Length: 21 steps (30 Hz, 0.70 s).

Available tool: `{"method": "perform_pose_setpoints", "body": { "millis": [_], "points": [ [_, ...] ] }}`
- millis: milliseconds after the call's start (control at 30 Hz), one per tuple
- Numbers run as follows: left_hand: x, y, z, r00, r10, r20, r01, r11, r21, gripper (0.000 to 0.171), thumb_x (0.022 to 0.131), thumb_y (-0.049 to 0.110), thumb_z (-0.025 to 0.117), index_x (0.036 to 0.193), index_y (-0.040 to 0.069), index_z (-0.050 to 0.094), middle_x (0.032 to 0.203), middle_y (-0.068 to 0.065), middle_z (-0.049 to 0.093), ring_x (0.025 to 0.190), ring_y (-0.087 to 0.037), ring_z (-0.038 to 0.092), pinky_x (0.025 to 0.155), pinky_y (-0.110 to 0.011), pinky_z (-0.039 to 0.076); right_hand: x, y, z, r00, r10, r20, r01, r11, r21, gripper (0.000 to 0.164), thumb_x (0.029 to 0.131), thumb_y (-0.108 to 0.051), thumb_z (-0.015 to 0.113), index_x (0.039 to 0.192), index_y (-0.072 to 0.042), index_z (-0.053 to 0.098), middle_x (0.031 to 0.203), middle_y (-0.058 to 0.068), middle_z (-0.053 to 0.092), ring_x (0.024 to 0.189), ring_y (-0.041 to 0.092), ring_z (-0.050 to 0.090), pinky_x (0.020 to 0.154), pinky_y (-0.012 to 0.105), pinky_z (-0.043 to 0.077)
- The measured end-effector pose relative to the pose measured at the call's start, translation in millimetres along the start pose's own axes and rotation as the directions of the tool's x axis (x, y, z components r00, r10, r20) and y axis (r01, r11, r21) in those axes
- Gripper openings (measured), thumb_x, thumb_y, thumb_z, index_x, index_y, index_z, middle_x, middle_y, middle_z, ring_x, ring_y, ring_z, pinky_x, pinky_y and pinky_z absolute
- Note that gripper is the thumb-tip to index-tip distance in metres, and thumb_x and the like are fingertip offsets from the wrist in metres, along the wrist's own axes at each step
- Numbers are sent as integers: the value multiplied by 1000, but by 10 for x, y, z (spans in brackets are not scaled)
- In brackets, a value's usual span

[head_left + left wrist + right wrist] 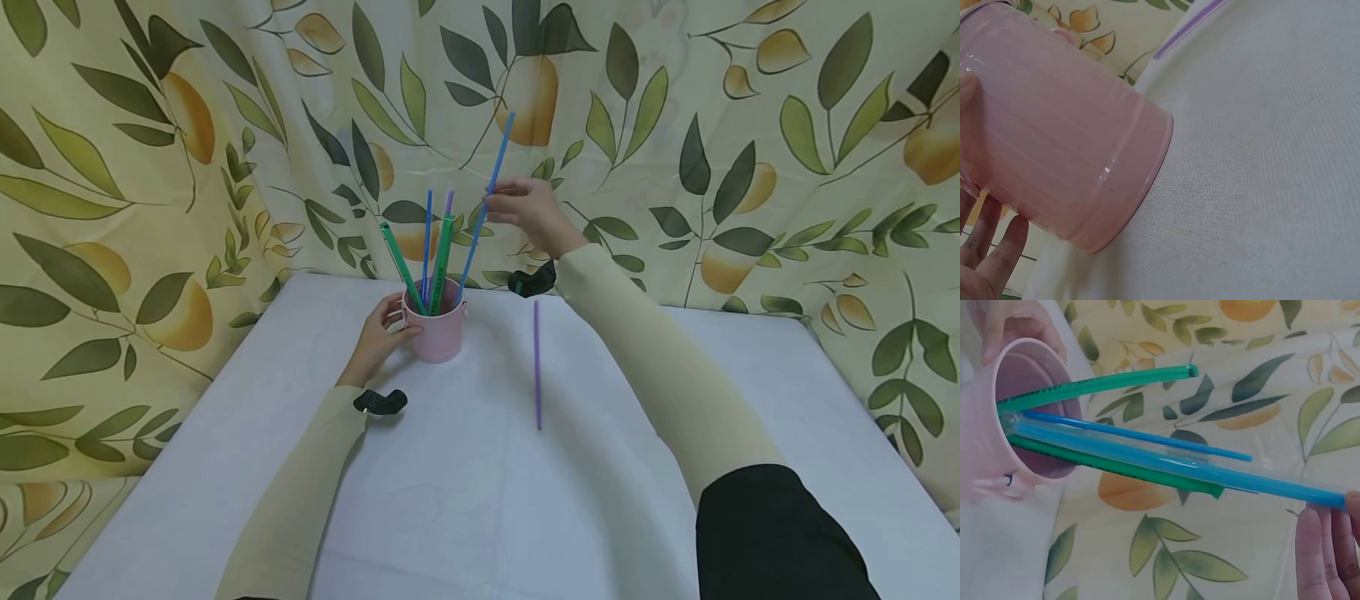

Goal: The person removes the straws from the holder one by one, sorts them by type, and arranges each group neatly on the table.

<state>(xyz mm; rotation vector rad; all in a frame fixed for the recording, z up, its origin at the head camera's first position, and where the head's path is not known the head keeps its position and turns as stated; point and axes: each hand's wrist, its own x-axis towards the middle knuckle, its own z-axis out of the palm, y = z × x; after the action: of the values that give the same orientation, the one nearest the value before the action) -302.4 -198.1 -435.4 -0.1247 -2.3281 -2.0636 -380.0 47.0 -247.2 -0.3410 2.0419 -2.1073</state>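
Observation:
My left hand (381, 333) grips a small pink bucket (437, 342) by its left side, thumb and fingers round the wall. The bucket stands upright near the table's far edge. Above and to its right, my right hand (531, 212) pinches a long blue straw (501, 154) between thumb and fingers. The straw slants, its lower end inside the bucket's rim in the right wrist view. Also in the bucket are two green strips with dark printing (1147, 375), a thinner blue straw (1210, 449) and a purple straw (449, 202).
A purple straw (537, 367) lies on the white tabletop (450, 500), right of the bucket. Behind the table hangs a curtain (675, 208) with a fruit and leaf print. Black bands (381, 402) are worn on both wrists.

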Motion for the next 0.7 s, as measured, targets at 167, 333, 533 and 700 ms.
{"method": "perform_pose_setpoints", "body": {
  "millis": [167,333,533,700],
  "points": [
    [-17,-8,8,1000,26,-11,-26,1000,17,69,83,6,69,143,8,34,143,-18,40,134,-33,38,113,-45,35,-74,-79,-87,1000,-18,6,18,1000,-8,21,87,-2,63,107,0,61,101,8,64,83,15,66,107,42,42],
    [-15,-21,11,999,50,-18,-49,998,38,67,83,6,69,141,7,35,141,-18,41,132,-33,40,111,-45,37,-169,-123,-187,998,-53,37,54,998,-16,16,87,-1,62,103,1,62,92,3,64,80,14,66,105,39,45],
    [-12,-32,2,998,65,-11,-65,997,44,68,83,6,69,142,7,34,142,-19,40,132,-34,40,111,-46,37,-304,-128,-309,998,-36,43,43,984,-172,21,89,-8,62,108,-1,60,103,4,62,84,10,67,101,31,48],
    [-15,-38,-2,998,67,-9,-67,997,47,68,83,7,70,142,8,35,141,-18,41,132,-34,40,111,-46,37,-416,-96,-387,1000,-5,27,13,962,-273,25,89,-12,62,111,-1,59,101,0,61,84,9,67,106,37,44]
  ]
}}
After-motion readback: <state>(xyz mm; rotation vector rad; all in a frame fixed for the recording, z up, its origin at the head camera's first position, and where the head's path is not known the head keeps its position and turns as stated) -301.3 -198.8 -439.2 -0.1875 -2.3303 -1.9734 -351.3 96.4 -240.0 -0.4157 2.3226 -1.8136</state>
